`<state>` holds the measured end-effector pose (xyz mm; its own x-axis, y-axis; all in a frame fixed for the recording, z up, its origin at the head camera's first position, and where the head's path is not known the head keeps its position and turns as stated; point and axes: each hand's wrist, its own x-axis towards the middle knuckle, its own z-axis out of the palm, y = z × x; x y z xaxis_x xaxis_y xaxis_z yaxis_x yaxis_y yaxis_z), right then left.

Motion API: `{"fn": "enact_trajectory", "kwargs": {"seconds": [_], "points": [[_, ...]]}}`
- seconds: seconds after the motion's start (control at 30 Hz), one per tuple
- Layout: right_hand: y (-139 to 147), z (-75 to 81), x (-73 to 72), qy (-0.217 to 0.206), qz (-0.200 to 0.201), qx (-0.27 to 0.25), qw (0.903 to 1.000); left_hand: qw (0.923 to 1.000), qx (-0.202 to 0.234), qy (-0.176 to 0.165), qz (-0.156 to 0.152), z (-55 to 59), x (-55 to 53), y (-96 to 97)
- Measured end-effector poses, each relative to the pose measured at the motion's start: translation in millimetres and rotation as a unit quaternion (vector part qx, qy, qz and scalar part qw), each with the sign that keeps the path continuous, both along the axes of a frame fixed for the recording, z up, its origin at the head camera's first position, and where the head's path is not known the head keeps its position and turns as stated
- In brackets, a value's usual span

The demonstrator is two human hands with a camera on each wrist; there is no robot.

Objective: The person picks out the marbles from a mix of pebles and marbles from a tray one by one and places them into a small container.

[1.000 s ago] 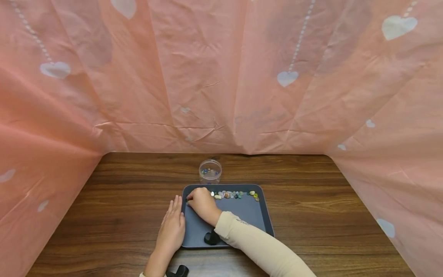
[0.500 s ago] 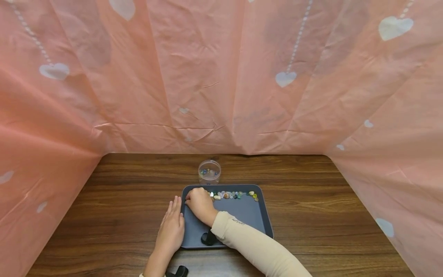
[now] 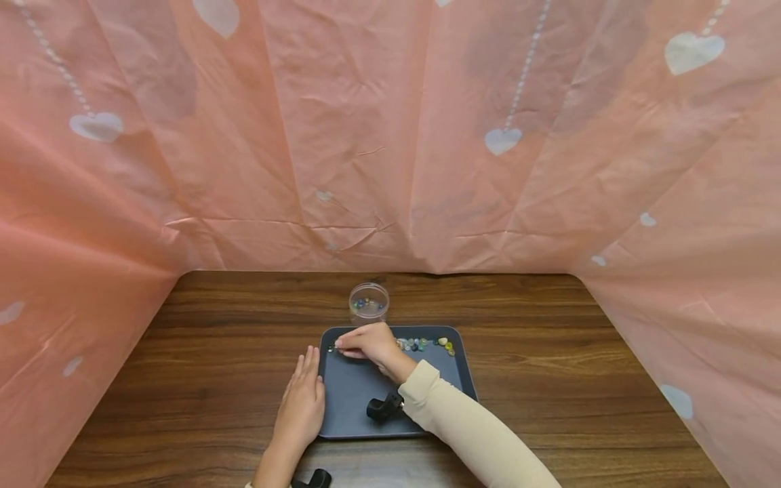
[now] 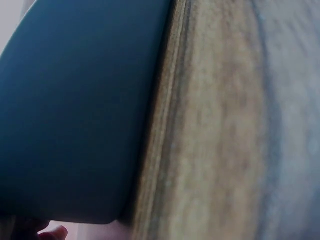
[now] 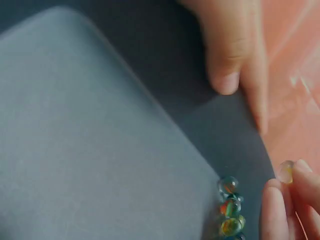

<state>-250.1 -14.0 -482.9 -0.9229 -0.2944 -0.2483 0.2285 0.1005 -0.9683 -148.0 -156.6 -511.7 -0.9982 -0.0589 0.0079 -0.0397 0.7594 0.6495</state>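
Note:
My left hand (image 3: 300, 400) lies with straight fingers along the left side of the grey tray (image 3: 354, 413); those fingers (image 5: 231, 82) also show at the tray's rim in the right wrist view. My right hand (image 3: 373, 346) is over the tray's far left part. Between its thumb and fingertips it pinches a clear, yellowish glass marble (image 5: 286, 171). Close by, several glass marbles (image 5: 231, 207) with coloured swirls sit together along the tray's inner edge. Small coloured stones (image 3: 415, 344) line the tray's far side, partly hidden behind my right hand.
A round clear plastic tub (image 3: 369, 303) with several marbles stands just behind the tray. Everything rests on a brown wooden table (image 3: 537, 352). A pink curtain (image 3: 390, 135) with white hearts hangs around its back and sides.
My right hand has moved right from the tray's far left corner, uncovering small marbles there and covering more of the stone row. My left hand has stayed in place.

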Motion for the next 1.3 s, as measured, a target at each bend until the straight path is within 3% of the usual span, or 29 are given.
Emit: {"fn": "enact_trajectory", "kwargs": {"seconds": [0.3, 0.6, 0.8, 0.87, 0.97, 1.03, 1.13, 1.2, 1.3], "points": [[16, 10.0, -9.7, -0.075, -0.032, -0.096, 0.9920, 1.0000, -0.003, 0.007, 0.000, 0.1, 0.5, -0.2], [35, 28.8, -32.1, -0.074, -0.082, -0.149, 0.9827, 1.0000, -0.004, 0.006, 0.001, -1.7, 0.3, 0.4], [46, 32.1, -40.4, -0.047, -0.087, -0.111, 0.9889, 1.0000, -0.004, 0.005, 0.002, -1.2, 0.3, 0.4], [48, 33.1, -42.2, -0.021, -0.089, -0.074, 0.9931, 1.0000, -0.003, 0.004, 0.002, -0.9, 0.3, 0.5], [48, 32.5, -44.7, 0.052, -0.088, 0.021, 0.9945, 1.0000, -0.002, 0.004, 0.002, -0.3, 0.1, 0.8], [48, 31.1, -46.2, 0.118, -0.087, 0.104, 0.9836, 1.0000, -0.001, 0.005, 0.001, 0.1, 0.1, 0.9], [46, 30.2, -47.8, 0.213, -0.087, 0.213, 0.9495, 1.0000, 0.000, 0.006, 0.001, 0.6, 0.3, 1.0], [44, 30.3, -48.6, 0.258, -0.083, 0.256, 0.9278, 1.0000, 0.001, 0.005, 0.001, 0.6, 0.3, 1.2], [42, 30.4, -49.8, 0.304, -0.068, 0.286, 0.9062, 1.0000, 0.000, 0.003, 0.002, 0.3, 0.3, 1.3]]}}
